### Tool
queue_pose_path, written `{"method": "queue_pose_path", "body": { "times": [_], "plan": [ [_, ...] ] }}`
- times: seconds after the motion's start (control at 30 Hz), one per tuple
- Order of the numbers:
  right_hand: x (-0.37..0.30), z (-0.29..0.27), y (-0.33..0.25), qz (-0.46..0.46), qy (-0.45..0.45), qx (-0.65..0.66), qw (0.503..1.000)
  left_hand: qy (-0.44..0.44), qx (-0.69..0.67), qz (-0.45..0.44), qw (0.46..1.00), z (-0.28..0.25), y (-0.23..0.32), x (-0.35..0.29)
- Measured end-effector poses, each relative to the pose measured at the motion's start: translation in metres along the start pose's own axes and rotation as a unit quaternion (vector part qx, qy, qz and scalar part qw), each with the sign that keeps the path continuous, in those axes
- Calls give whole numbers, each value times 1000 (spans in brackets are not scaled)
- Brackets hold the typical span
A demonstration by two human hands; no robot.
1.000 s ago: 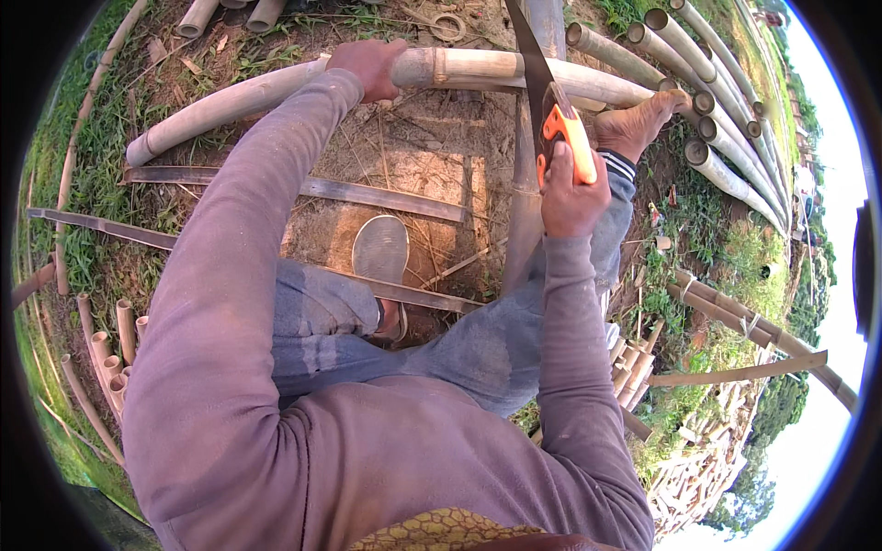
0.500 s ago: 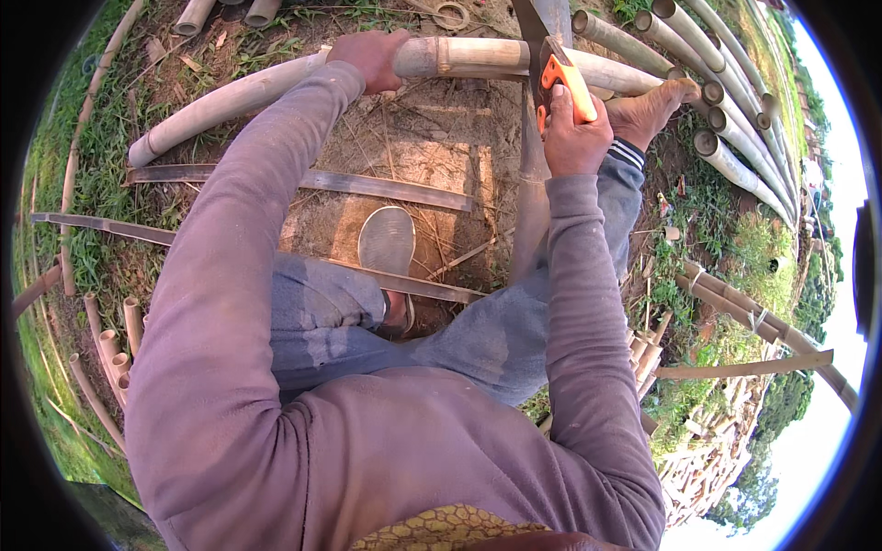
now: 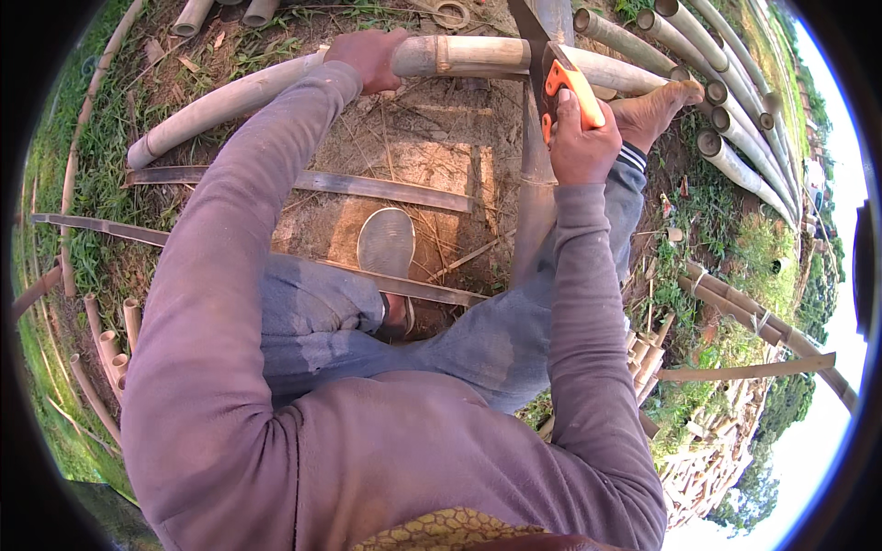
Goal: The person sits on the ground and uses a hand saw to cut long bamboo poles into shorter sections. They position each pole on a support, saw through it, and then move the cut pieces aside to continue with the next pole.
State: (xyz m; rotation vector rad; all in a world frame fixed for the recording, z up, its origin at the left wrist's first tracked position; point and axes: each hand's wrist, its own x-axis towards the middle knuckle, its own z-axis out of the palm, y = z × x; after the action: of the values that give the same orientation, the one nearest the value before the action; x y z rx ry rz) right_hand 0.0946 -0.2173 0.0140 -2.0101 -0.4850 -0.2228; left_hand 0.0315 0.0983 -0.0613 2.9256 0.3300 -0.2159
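A long pale bamboo pole [image 3: 469, 55] lies crosswise in front of me, over a grey post [image 3: 537, 220] that runs toward me. My left hand [image 3: 369, 61] is closed around the pole, left of its middle. In my right hand [image 3: 582, 138] is a handsaw [image 3: 562, 83] with an orange and black handle, its fingers wrapped round the grip. The saw's blade points away from me and crosses the pole above the post. My bare right foot [image 3: 654, 112] presses on the pole, right of the saw.
Several cut bamboo poles [image 3: 735, 151] lie at the far right, ends toward me. Flat bamboo strips [image 3: 395, 189] lie across the ground ahead. My left foot's sandal [image 3: 386, 243] rests on the dirt between them. More short bamboo pieces [image 3: 112, 354] stand at the left.
My right hand has drawn the saw slightly back toward me and to the right. The left hand, the pole and my feet stay nearly where they were.
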Motion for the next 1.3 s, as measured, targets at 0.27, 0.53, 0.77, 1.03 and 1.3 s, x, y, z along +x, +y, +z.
{"method": "queue_pose_path", "body": {
  "times": [0.27,0.53,0.77,1.03,1.3],
  "plan": [
    [-153,-102,-25,66,4,-26,997,-4,-8,-13,1000,3,-8,-10],
    [-35,-16,15,30,1,11,999,-18,-9,1,1000,-6,5,1],
    [-80,-41,-4,56,16,-8,998,13,-6,-9,1000,-13,-9,4],
    [-141,-86,-22,127,8,48,991,-14,1,-9,1000,-6,-1,-6],
    [-28,-8,5,49,-6,-4,999,-26,-11,-3,1000,-9,0,1]
  ]
}}
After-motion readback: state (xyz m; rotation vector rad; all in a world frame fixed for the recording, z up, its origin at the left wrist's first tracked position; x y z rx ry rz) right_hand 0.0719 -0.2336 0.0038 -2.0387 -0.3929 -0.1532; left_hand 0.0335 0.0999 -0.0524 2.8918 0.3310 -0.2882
